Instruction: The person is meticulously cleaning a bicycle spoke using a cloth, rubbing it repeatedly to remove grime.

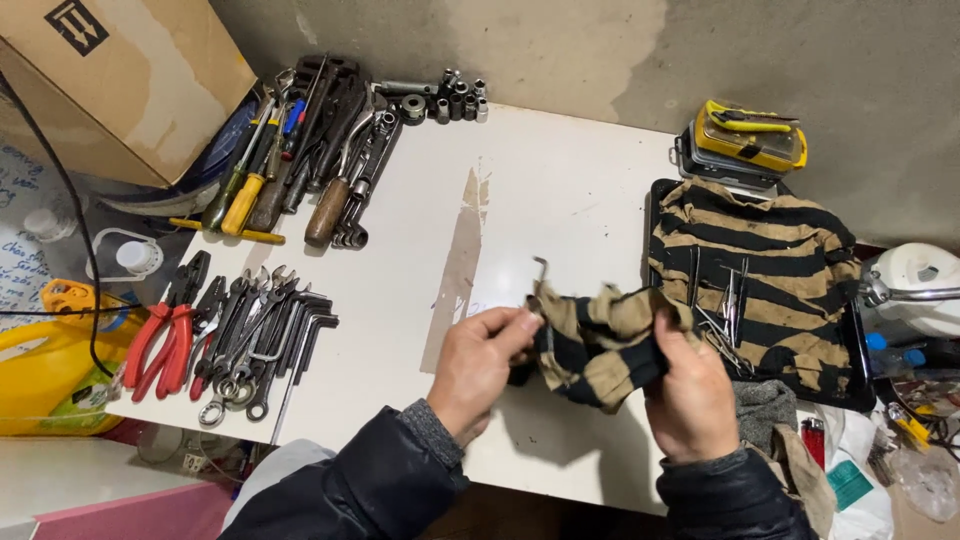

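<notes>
My left hand [478, 365] pinches one end of a tan and black striped rag [595, 345], and a small bent metal hex key [541, 268] sticks up just above its fingertips. My right hand [690, 390] grips the other end of the same rag. Both hands hold it a little above the white table [560, 200], near the front edge. To the right lies a larger striped cloth [790, 250] on a black tray [860, 395], with several thin metal hex keys [725, 300] resting on it.
Pliers and wrenches [240, 335] lie in a row at the left; screwdrivers, spanners and sockets [320, 150] sit at the back left. A cardboard box [130, 80] leans at the far left. A yellow and grey case [745, 140] stands at the back right, a red lighter [813, 440] at the front right.
</notes>
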